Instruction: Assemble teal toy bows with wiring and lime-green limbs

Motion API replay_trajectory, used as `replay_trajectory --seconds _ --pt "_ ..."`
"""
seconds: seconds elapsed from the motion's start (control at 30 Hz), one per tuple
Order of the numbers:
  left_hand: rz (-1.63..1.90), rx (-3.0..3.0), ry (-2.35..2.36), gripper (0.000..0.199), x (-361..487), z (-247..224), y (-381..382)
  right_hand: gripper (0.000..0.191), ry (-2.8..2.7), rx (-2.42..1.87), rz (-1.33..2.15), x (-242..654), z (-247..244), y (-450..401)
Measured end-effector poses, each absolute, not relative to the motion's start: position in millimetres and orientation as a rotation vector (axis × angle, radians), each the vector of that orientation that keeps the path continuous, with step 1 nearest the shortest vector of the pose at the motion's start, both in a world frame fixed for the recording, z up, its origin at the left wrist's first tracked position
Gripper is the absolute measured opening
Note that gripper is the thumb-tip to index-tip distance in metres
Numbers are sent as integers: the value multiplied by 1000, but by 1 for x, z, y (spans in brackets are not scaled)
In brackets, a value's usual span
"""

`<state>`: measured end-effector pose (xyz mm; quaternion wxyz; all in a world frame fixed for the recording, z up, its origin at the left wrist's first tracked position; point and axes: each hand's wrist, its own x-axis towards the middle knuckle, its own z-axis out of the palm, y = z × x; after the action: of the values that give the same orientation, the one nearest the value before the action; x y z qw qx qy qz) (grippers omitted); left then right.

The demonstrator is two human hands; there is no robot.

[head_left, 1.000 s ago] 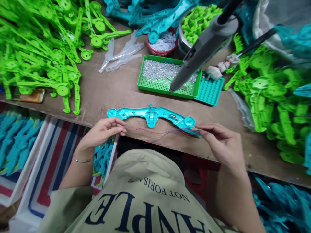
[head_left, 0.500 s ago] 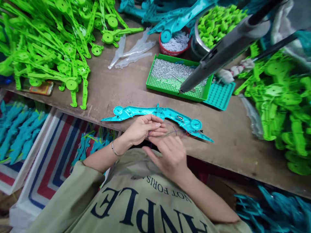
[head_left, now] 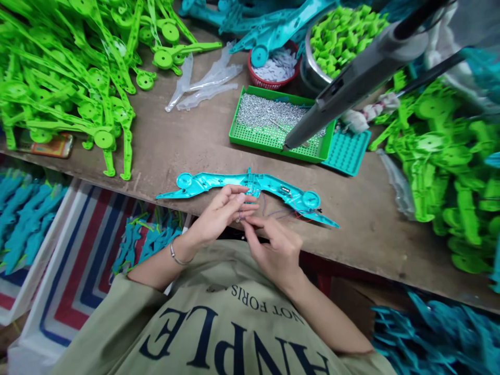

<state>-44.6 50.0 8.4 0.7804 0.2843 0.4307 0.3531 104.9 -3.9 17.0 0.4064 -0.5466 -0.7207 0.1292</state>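
Observation:
A blue plastic bow-shaped half shell (head_left: pixel 222 179) lies on the table with its ribbed inner side up. Thin red and dark wires (head_left: pixel 279 211) run from its right half toward my hands. My left hand (head_left: pixel 219 216) is just in front of the shell's middle, its fingers bent together around the wires near the fingertips. Beside it, my right hand (head_left: pixel 275 250) pinches the wires between thumb and index finger. Both sets of fingertips are close together, and the wire ends there are too small to make out.
A green tray (head_left: pixel 281 148) of small metal screws sits behind the shell, under a hanging grey screwdriver (head_left: pixel 351 78). Green plastic parts (head_left: pixel 70 78) are heaped at left, more (head_left: pixel 441 156) at right. A red basket (head_left: pixel 269 80) holds white pieces. Clear strips (head_left: pixel 211 83) lie farther back.
My right hand has turned, and its thumb and index finger have closed in a pinch by my left fingertips. The whole scene has shifted slightly left with the camera.

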Motion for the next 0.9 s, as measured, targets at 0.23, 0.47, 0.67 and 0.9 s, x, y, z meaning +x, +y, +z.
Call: replay_trajectory --seconds 0.23,0.47,0.67,0.9 --pt "773 1118 1112 30 -56 17 27 12 -1816 -1406 287 113 17 5" --pt "661 2052 1141 20 -66 27 21 38 -2033 -1314 85 113 16 2" --pt "486 2564 1191 26 -70 32 29 40 -2259 -1271 293 127 18 6" --pt "326 2479 1155 23 -74 22 59 31 -2168 -1250 383 149 18 12"
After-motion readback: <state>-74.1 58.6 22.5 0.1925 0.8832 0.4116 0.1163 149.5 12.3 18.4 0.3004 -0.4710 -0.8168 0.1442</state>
